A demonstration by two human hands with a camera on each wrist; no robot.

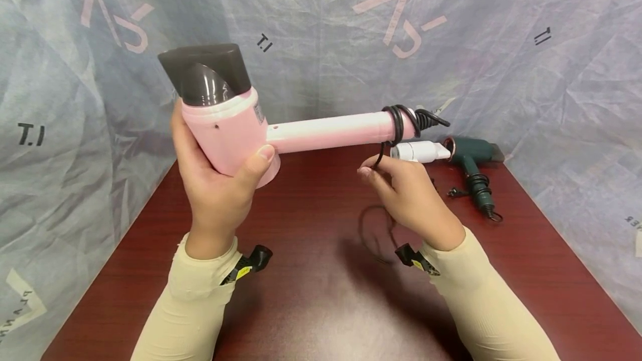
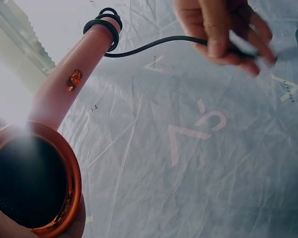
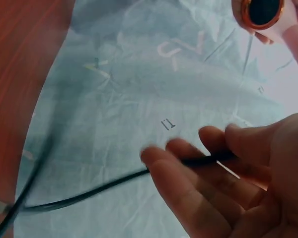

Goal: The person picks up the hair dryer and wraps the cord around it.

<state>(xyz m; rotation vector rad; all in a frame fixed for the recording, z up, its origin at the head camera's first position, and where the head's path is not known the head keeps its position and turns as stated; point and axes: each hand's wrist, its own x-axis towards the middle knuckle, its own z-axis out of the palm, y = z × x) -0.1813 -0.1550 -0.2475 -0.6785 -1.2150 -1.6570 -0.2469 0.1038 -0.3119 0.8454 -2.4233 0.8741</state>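
Observation:
My left hand (image 1: 215,191) grips the body of a pink hair dryer (image 1: 228,135) above the table. Its dark nozzle (image 1: 213,74) points up, and the handle (image 1: 326,131) stretches out to the right. Black cord (image 1: 398,126) is wound around the handle's far end. A loose length of this cord (image 3: 104,187) runs through my right hand (image 1: 411,196), which pinches it between thumb and fingers. More cord hangs beneath that hand, blurred. The left wrist view shows the dryer's copper-coloured rear rim (image 2: 75,171) and a copper-coloured switch (image 2: 73,80) on the handle.
At the table's right back lie a white hair dryer (image 1: 423,151), partly behind my right hand, and a dark green hair dryer (image 1: 473,150) with its cord wrapped around its handle. Grey printed cloth (image 1: 311,27) surrounds the dark red table (image 1: 301,272).

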